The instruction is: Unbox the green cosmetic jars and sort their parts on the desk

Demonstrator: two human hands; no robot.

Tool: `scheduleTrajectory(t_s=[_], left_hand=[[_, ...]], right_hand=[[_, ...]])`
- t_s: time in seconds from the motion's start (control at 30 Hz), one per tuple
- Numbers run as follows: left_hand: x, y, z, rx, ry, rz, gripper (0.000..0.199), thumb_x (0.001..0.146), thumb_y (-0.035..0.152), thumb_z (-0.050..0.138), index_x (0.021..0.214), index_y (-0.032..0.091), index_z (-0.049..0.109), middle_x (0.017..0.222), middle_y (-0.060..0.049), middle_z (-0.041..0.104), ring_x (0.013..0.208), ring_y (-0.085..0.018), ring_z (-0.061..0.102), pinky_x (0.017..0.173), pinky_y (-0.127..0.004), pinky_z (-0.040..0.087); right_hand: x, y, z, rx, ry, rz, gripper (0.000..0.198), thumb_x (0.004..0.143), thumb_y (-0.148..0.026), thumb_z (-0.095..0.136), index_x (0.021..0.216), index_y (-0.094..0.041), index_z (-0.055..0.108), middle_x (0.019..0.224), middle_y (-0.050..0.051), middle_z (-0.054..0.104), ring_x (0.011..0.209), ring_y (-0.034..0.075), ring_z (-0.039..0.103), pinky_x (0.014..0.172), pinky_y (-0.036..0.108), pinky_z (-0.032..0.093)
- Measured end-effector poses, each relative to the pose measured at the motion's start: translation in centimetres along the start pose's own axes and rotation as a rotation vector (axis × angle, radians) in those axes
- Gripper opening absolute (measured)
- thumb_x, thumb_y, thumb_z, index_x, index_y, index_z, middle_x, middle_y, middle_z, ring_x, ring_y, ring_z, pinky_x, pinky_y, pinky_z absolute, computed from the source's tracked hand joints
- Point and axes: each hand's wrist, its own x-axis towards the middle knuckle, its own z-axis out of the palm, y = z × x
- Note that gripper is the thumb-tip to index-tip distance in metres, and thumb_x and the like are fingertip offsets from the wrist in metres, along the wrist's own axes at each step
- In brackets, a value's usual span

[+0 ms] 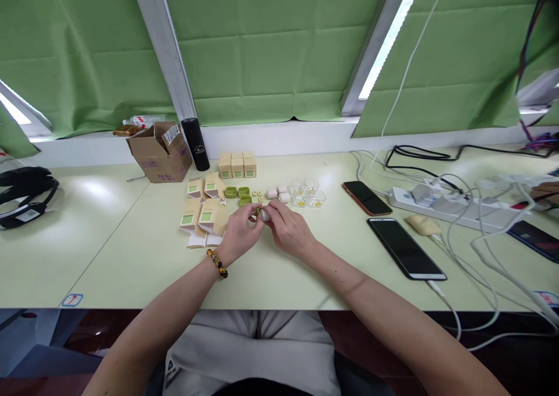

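Observation:
My left hand (243, 226) pinches a small green piece, its fingertips meeting those of my right hand (289, 226). Between the fingers of my right hand is a short white cylinder (264, 215), pressed against the green piece (258, 211); fingers partly cover both. Just beyond lie several more white cylinders (283, 198) and several tiny yellow pieces (257, 194). Three small green cups (244, 192) stand behind my left hand. Several clear plastic cups (311, 193) with yellow marks sit to the right. Left of my hands are several opened beige cartons (209, 214).
Three closed beige boxes (237, 166) stand at the back beside a black cylinder (195, 144) and a cardboard box (162, 157). Headphones (26, 195) lie far left. Phones (406, 247), a power strip (454, 209) and loose cables occupy the right side.

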Motion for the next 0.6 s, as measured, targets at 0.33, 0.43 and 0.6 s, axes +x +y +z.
scheduleTrajectory(t_s=[0.33,0.43,0.6], left_hand=[[0.2,0.5,-0.3,0.038,-0.005,-0.008,0.026,0.094,0.017,0.061,0.118,0.022,0.068,0.108,-0.007,0.078,0.095,-0.023,0.073,0.086,-0.040,0.060],[0.3,0.3,-0.6,-0.024,-0.025,0.048,0.029,0.097,0.025,0.063,0.126,0.023,0.068,0.115,-0.008,0.076,0.100,-0.023,0.071,0.091,-0.040,0.059],[0.6,-0.4,-1.0,-0.067,-0.108,0.117,0.045,0.091,0.026,0.073,0.136,0.025,0.063,0.128,-0.010,0.068,0.123,-0.027,0.062,0.106,-0.046,0.054]], right_hand=[[0.1,-0.2,0.6,0.087,0.017,0.054,0.035,0.109,-0.026,0.037,0.138,-0.018,0.054,0.127,0.021,0.062,0.113,0.032,0.066,0.076,0.043,0.063],[0.0,0.4,0.4,0.172,0.035,0.071,0.037,0.109,-0.028,0.037,0.142,-0.018,0.049,0.130,0.022,0.058,0.120,0.033,0.063,0.079,0.046,0.064],[0.0,0.8,-0.1,0.326,0.080,0.150,0.033,0.107,-0.034,0.044,0.138,-0.023,0.049,0.130,0.018,0.058,0.120,0.032,0.061,0.090,0.050,0.061]])
